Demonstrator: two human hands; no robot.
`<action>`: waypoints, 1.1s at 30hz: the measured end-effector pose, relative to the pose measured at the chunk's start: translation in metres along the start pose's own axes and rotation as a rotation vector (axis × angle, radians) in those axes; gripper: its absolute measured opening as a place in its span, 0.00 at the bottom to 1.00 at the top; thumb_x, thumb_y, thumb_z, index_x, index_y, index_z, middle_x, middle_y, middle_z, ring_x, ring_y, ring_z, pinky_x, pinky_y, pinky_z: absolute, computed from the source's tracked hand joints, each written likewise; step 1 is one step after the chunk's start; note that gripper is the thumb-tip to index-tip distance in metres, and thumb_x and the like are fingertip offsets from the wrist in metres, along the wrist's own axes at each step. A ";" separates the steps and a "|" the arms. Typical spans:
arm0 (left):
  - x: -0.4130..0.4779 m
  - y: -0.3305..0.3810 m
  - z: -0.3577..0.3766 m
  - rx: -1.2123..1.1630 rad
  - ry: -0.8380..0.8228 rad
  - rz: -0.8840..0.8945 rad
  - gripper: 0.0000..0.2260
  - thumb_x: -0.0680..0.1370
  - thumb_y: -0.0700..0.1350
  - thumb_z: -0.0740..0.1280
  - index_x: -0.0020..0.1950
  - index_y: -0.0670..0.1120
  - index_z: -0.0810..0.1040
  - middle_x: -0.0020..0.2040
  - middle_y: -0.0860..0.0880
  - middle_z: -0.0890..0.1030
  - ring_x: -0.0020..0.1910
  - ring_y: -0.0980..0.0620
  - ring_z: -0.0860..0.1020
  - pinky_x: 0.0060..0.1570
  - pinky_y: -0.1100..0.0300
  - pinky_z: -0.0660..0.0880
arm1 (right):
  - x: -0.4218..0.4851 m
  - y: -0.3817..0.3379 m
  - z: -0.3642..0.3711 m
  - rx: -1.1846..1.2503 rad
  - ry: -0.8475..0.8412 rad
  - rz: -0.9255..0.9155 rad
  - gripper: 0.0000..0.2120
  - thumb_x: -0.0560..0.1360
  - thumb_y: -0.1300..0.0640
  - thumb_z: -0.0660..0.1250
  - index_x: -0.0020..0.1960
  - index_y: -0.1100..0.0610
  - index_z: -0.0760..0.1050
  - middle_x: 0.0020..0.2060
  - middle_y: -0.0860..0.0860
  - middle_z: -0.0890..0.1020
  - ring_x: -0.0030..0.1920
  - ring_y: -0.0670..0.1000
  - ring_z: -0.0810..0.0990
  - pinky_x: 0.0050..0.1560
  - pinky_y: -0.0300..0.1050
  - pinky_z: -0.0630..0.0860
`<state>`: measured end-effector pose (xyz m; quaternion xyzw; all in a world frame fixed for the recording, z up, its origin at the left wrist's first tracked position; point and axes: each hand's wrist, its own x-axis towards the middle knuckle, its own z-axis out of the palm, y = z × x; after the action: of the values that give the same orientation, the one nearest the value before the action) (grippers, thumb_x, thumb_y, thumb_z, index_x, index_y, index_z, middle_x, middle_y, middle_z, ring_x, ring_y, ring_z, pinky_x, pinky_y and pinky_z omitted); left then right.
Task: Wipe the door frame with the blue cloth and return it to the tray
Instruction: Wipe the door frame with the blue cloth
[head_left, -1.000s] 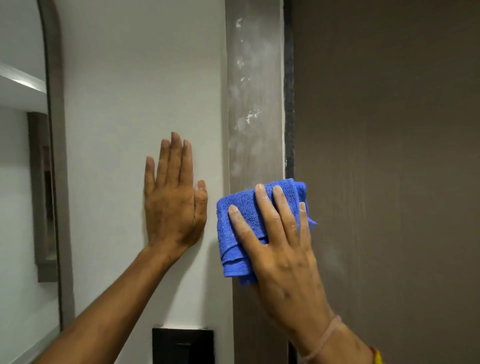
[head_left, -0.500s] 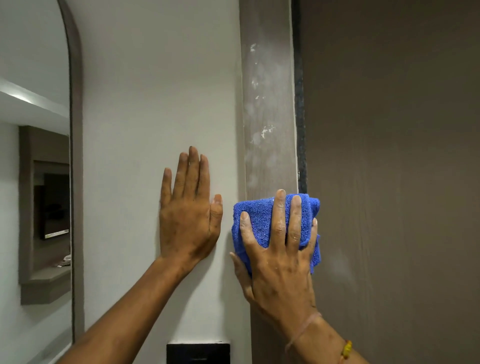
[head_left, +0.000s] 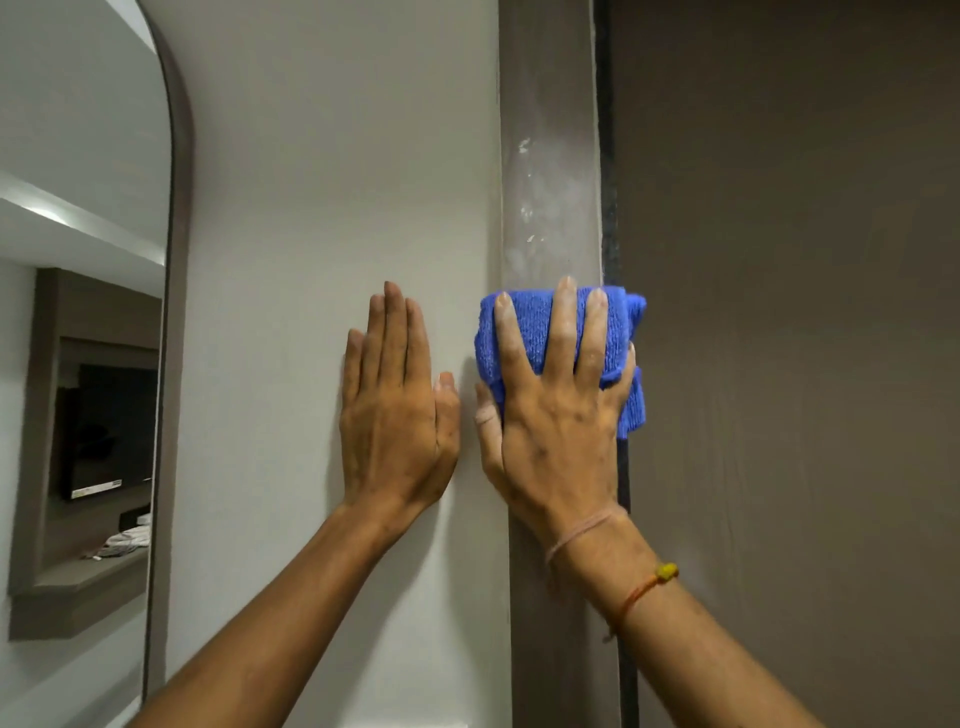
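Observation:
A grey-brown door frame runs vertically through the middle, with white dusty smears on it above the cloth. My right hand presses the folded blue cloth flat against the frame, fingers spread over it. A corner of the cloth hangs past the frame's right edge. My left hand lies flat and open on the white wall just left of the frame, holding nothing. No tray is in view.
The brown door fills the right side, with a dark gap beside the frame. The white wall is on the left, and an arched mirror at far left reflects a shelf and a dark screen.
My right hand has turned more upright and slid the cloth up the frame toward the smears. The view has shifted, so both hands sit lower and the switch plate is almost out of sight.

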<state>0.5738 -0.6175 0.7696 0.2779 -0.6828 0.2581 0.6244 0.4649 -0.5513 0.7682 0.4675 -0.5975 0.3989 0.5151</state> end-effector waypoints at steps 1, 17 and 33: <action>0.010 0.003 -0.001 -0.019 0.021 0.003 0.28 0.77 0.48 0.48 0.75 0.38 0.49 0.77 0.39 0.50 0.76 0.47 0.47 0.75 0.50 0.46 | -0.010 -0.001 0.001 0.005 -0.006 0.006 0.32 0.74 0.43 0.54 0.76 0.49 0.49 0.75 0.63 0.54 0.75 0.65 0.48 0.66 0.74 0.56; 0.036 0.001 0.005 0.116 -0.050 0.110 0.26 0.78 0.49 0.44 0.75 0.39 0.49 0.77 0.40 0.52 0.76 0.46 0.48 0.75 0.48 0.47 | 0.019 0.008 -0.011 -0.016 -0.052 -0.096 0.33 0.72 0.43 0.51 0.75 0.51 0.54 0.74 0.60 0.61 0.74 0.63 0.56 0.66 0.73 0.59; 0.033 0.001 0.002 0.138 -0.049 0.104 0.26 0.78 0.49 0.45 0.74 0.39 0.51 0.76 0.40 0.54 0.75 0.45 0.50 0.74 0.47 0.51 | -0.012 0.001 -0.008 -0.013 -0.066 0.070 0.34 0.76 0.36 0.43 0.75 0.54 0.55 0.75 0.62 0.57 0.74 0.66 0.51 0.67 0.72 0.60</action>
<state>0.5689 -0.6201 0.8028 0.2910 -0.6919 0.3297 0.5725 0.4667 -0.5411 0.7573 0.4558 -0.6325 0.3973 0.4840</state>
